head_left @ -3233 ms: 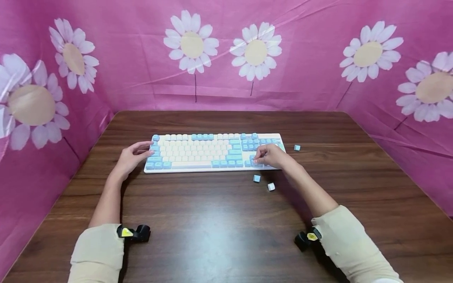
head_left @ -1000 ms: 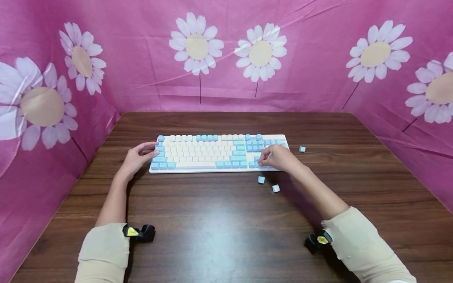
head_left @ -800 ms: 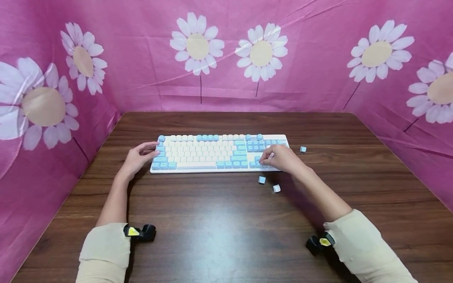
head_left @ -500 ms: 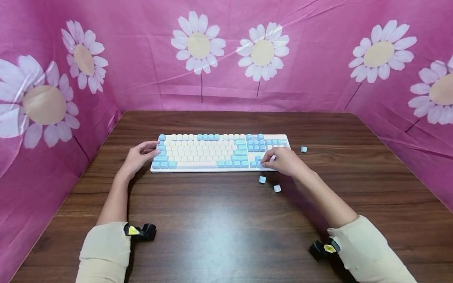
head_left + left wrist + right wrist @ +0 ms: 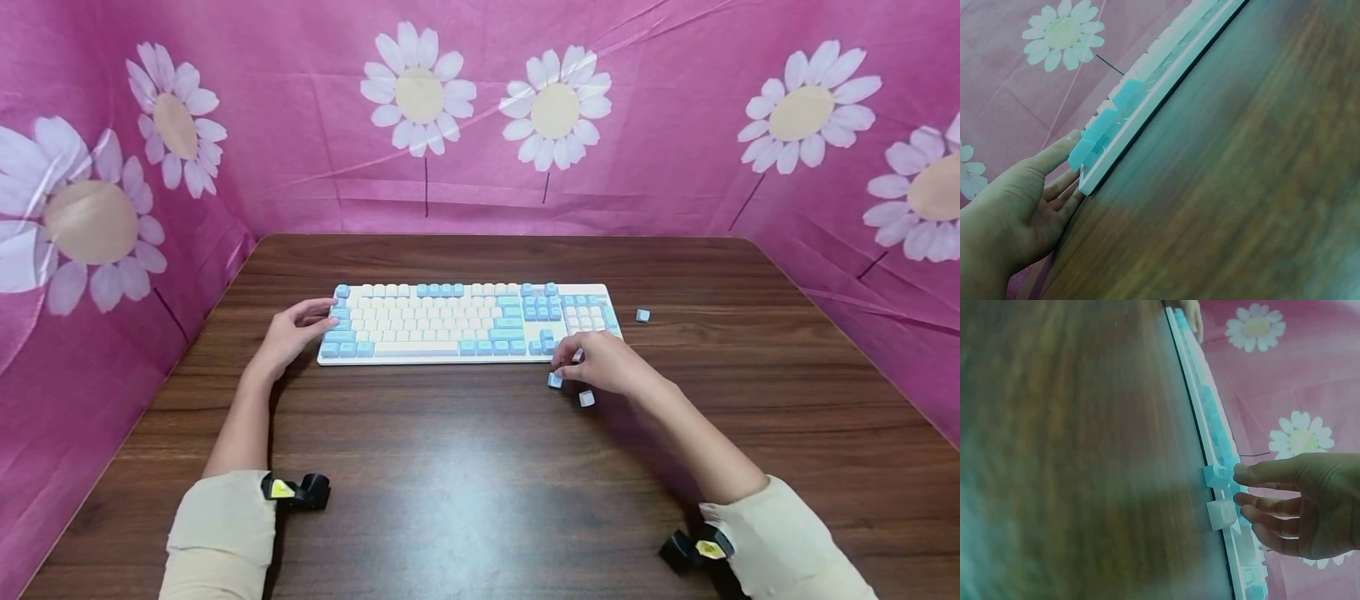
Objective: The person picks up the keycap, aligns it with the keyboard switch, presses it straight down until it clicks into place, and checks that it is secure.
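Head cam has a full-size white and light-blue keyboard (image 5: 420,321) sitting lengthwise across the middle of a dark wood-grain desk (image 5: 420,467), with a hand at either end of it. Left hand (image 5: 287,337) is just resting against the left end, fingers loosely extended; the left wrist cam shows the thumb tip right at the corner keys and the other fingers along the side of the case, though I can't tell how hard it's pressing. Right hand (image 5: 603,362) is over by the front edge below the number pad, fingers apart and a bit bent, nothing gripped as far as I can see. Its thumb is right up at a loose light-blue keycap (image 5: 554,382) lying just in front of the board, but whether it's actually touching, can't say. Near that one, a bit to the right and closer to the person, is a whitish keycap (image 5: 587,399), and another blue keycap (image 5: 642,316) lies off the right end of the board. Both arms have rolled beige sleeves (image 5: 221,521), and behind it all is a pink backdrop (image 5: 300,150) with big white daisies (image 5: 418,95).
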Tool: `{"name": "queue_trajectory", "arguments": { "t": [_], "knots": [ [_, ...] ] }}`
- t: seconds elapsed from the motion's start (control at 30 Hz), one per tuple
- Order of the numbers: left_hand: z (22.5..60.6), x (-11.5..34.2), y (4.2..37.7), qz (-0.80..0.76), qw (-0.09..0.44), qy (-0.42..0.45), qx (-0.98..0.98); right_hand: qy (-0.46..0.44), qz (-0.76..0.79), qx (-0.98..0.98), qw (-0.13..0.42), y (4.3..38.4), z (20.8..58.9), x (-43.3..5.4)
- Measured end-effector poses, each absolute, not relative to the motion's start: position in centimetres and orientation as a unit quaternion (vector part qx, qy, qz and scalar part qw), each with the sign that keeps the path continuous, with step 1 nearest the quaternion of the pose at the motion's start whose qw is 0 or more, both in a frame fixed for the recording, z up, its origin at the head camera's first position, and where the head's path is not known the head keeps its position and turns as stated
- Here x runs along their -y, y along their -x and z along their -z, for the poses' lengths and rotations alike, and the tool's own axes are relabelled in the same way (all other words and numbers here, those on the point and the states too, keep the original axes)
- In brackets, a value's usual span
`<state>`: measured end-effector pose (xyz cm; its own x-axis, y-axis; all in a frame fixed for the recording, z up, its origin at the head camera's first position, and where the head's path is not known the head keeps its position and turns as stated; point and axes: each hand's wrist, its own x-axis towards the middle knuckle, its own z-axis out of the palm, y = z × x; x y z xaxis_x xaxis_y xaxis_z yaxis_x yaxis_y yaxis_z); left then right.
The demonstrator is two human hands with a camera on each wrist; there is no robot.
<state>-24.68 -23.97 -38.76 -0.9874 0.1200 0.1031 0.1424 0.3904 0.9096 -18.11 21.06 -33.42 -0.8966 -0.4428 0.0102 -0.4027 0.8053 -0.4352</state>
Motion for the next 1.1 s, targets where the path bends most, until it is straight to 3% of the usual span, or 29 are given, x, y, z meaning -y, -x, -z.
{"name": "queue_trajectory", "arguments": {
  "t": [1.1],
  "knots": [
    [38.6, 23.8, 24.5, 0.548, 0.019, 0.084, 0.832, 0.244, 0.216, -0.944, 0.048, 17.6, 34.9, -20.7]
  ]
}}
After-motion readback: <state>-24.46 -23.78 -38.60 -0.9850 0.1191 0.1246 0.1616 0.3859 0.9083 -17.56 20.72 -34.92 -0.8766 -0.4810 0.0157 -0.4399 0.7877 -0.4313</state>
